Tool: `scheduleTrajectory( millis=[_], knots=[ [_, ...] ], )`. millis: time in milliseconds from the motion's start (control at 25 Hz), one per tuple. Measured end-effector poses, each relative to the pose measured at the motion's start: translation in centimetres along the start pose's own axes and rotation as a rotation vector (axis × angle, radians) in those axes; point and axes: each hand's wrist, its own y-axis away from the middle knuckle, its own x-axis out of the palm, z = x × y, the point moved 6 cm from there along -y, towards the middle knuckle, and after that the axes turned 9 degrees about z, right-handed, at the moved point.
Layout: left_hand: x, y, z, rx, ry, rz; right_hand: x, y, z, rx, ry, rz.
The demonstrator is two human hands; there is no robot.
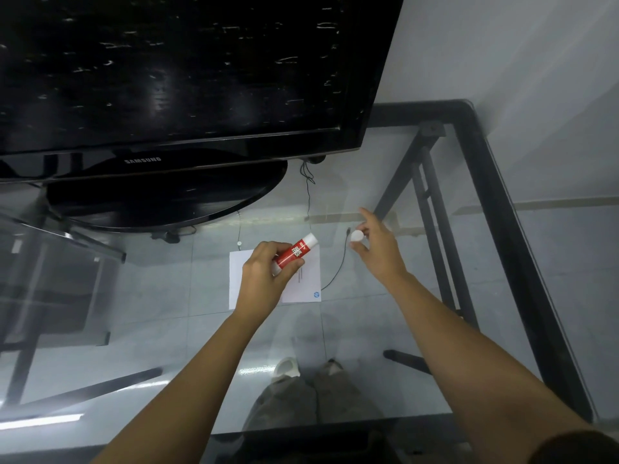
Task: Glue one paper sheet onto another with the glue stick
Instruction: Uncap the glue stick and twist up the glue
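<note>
My left hand [264,279] grips a red glue stick [294,252] with a white tip, tilted up to the right, over white paper [306,283] lying on the glass table [385,380]. The paper carries small print and a blue logo near its right corner; my left hand hides its middle, so I cannot tell whether it is one sheet or two. To the right, my right hand [376,249] pinches the round white cap [356,236] between thumb and fingers, apart from the stick.
A large black television [174,78] on an oval stand [167,199] fills the back left of the table. A thin black cable [338,269] runs right of the paper. The black frame edge [495,202] borders the right side.
</note>
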Motion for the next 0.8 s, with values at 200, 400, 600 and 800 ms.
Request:
scheduleTrajectory(
  millis=[200, 400, 600, 800],
  knots=[
    [-0.8, 0.1, -0.4, 0.008, 0.035, -0.023, -0.6, 0.7, 0.6, -0.006, 0.048, 0.035],
    [-2.7, 0.2, -3.1, 0.009, 0.207, -0.072, -3.6, 4.7, 6.1, -0.108, -0.137, -0.089],
    [-3.2, 1.1, -7.0, 0.072, 0.334, -0.086, -2.8, 7.8, 10.6, -0.07, -0.539, 0.02],
    [-3.6, 1.7, -9.1, 0.153, 0.31, -0.03, -3.2, 8.0, 13.2, -0.101, -0.737, 0.032]
  ],
)
